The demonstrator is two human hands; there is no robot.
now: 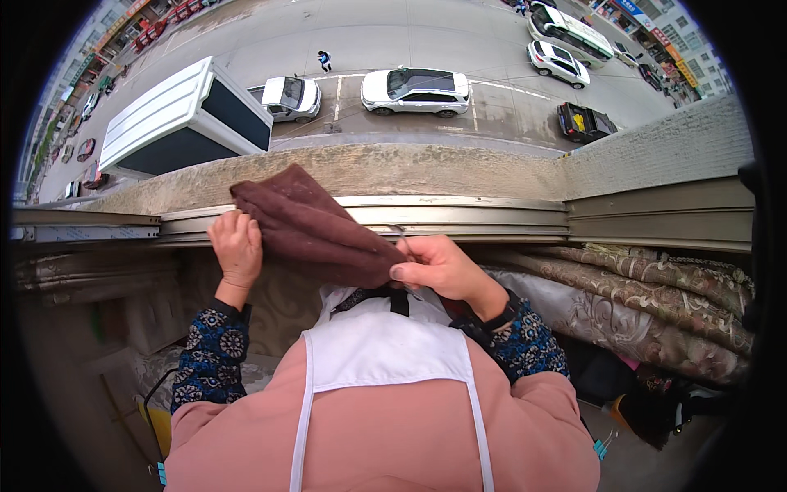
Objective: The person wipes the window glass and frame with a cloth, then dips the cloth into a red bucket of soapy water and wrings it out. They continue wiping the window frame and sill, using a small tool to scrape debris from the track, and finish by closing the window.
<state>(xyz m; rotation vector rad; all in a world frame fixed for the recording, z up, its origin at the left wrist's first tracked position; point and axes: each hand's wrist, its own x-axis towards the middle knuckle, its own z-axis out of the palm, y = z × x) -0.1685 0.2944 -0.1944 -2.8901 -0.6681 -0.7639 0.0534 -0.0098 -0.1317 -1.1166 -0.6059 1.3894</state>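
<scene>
A dark maroon cloth [316, 234] is stretched between my two hands, over the window track [467, 215]. My left hand [236, 248] is closed on the cloth's left edge, fingers curled into it. My right hand [443, 269] pinches the cloth's right end between thumb and fingers. By its fingertips a small, thin, shiny piece [399, 233] sticks up; its kind is too small to make out. The cloth hangs in folds, and its upper corner reaches the outer concrete ledge [459, 168].
Patterned curtains [639, 303] are bunched at the right below the frame. A sliding window frame [86, 225] stands at the left. Past the ledge lies a street far below, with a white car [416, 90] and a white-roofed box [164, 115].
</scene>
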